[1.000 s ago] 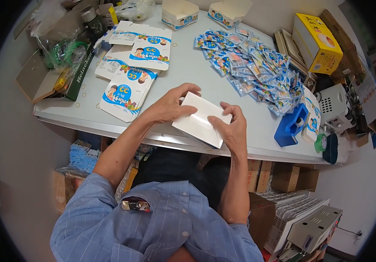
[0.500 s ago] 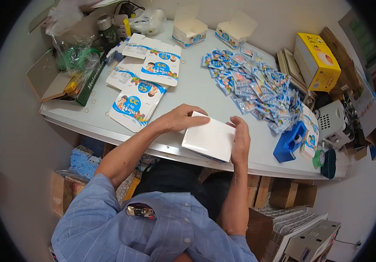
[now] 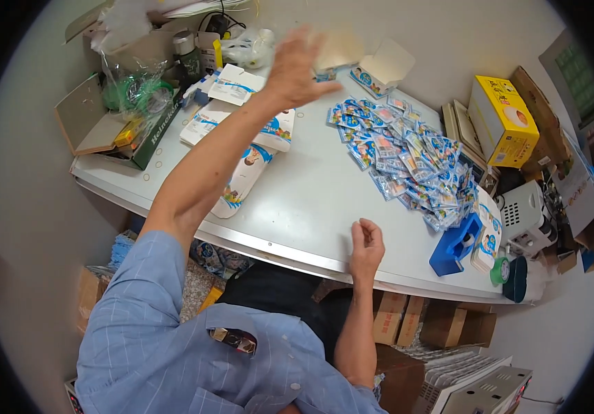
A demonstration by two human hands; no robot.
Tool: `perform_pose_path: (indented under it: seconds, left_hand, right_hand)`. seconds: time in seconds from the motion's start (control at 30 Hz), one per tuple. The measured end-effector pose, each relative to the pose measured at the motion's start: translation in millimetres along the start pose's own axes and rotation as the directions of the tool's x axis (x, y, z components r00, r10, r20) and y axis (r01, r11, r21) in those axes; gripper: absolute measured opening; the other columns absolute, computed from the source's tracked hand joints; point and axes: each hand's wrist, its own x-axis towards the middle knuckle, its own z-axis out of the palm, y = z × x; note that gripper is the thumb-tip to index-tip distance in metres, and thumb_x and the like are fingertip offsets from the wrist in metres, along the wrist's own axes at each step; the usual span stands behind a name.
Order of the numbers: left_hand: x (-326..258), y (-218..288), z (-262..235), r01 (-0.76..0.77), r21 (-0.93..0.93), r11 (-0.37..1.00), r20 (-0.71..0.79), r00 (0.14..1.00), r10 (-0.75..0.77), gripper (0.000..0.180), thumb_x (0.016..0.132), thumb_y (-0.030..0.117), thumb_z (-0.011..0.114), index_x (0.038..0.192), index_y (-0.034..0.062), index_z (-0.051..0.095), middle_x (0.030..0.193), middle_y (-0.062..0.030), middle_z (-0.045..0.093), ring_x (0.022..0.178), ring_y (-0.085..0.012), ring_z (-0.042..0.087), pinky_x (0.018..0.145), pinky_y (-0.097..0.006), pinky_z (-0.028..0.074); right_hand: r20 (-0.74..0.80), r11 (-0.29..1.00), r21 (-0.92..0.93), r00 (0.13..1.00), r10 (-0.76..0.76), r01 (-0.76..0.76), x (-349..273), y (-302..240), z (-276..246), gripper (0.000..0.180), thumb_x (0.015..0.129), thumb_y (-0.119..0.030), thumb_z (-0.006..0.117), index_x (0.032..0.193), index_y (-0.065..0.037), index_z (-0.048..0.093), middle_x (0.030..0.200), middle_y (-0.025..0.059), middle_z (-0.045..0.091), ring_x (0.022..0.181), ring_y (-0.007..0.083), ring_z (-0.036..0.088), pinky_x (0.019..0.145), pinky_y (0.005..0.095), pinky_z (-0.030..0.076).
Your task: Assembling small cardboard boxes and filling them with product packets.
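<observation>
The left hand [image 3: 298, 72], blurred, fingers spread and gripping nothing visible, reaches over the desk [image 3: 297, 186], partly covering an open white box [image 3: 345, 50] at the back; contact cannot be told. The box's blue print is too smeared to read. The right hand [image 3: 366, 250] curls loosely near the front edge, its grip unclear.

Even, fairly bright light covers the white worktop [image 3: 297, 186], with a gleam along its metal front edge and only soft shadows; the space beneath is dimmer. Motion smears the left hand [image 3: 297, 72], and the pale box [image 3: 342, 52] beside it looks blurred. Fisheye distortion bows the worktop's edge, and black vignetting darkens the corners.
</observation>
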Motion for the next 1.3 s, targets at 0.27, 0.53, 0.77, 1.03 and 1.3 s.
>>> perform_pose_path:
  seconds: [0.27, 0.53, 0.77, 1.03, 1.3]
  left_hand:
    - [-99.3, -136.1, -38.7, 0.662, 0.277, 0.696, 0.038, 0.717, -0.696, 0.075, 0.081, 0.052, 0.075, 0.132, -0.0007, 0.057, 0.133, -0.0213, 0.057, 0.126, -0.0374, 0.051, 0.105, -0.046, 0.043]
    - [-64.4, -157.4, -32.2, 0.725, 0.468, 0.504, 0.187, 0.476, -0.859, 0.081, 0.075, 0.061, 0.075, 0.128, -0.0001, 0.062, 0.135, -0.0201, 0.056, 0.13, -0.0345, 0.048, 0.107, -0.047, 0.041]
    - [-58.8, -165.0, -20.4, 0.45, 0.651, 0.612, 0.333, 0.555, -0.762, 0.072, 0.076, 0.064, 0.072, 0.114, 0.002, 0.072, 0.124, -0.0185, 0.062, 0.12, -0.0332, 0.052, 0.099, -0.046, 0.042]
    - [-76.8, -191.2, -43.5, 0.695, 0.112, 0.71, 0.159, 0.693, -0.703, 0.059, 0.075, 0.044, 0.08, 0.109, -0.0019, 0.068, 0.11, -0.0155, 0.067, 0.104, -0.0275, 0.062, 0.09, -0.041, 0.049]
    - [-50.1, -67.0, -118.7, 0.717, -0.374, 0.589, 0.144, 0.672, -0.726, 0.075, 0.069, 0.05, 0.089, 0.106, -0.0079, 0.06, 0.097, -0.015, 0.069, 0.086, -0.0195, 0.068, 0.078, -0.032, 0.055]
  right_hand:
    - [0.109, 0.978, 0.199, 0.993, 0.036, -0.057, 23.7, -15.8, 17.8, 0.024, 0.097, -0.016, 0.067, 0.113, 0.002, 0.065, 0.097, 0.004, 0.067, 0.091, 0.0125, 0.063, 0.082, 0.0262, 0.051]
    - [0.428, 0.88, 0.264, 0.866, 0.259, -0.394, 117.0, -60.4, 139.8, 0.054, 0.094, -0.031, 0.069, 0.13, 0.005, 0.056, 0.113, 0.0153, 0.064, 0.098, 0.0227, 0.067, 0.073, 0.0327, 0.057]
    - [0.496, 0.938, -0.137, 0.797, 0.344, -0.32, 160.5, -63.5, 223.3, 0.049, 0.08, -0.026, 0.079, 0.112, 0.009, 0.064, 0.091, 0.0147, 0.069, 0.079, 0.0189, 0.066, 0.059, 0.0323, 0.053]
    - [0.305, 0.986, 0.125, 0.95, 0.065, -0.107, 129.6, -61.8, 226.1, 0.036, 0.078, -0.01, 0.078, 0.106, 0.005, 0.061, 0.087, 0.0088, 0.068, 0.075, 0.0146, 0.064, 0.067, 0.0268, 0.051]
    - [0.38, 0.949, 0.316, 0.918, -0.116, -0.011, 99.4, -97.4, 152.7, 0.04, 0.084, -0.003, 0.074, 0.117, 0.001, 0.053, 0.095, 0.0098, 0.069, 0.082, 0.0113, 0.064, 0.075, 0.0245, 0.05]
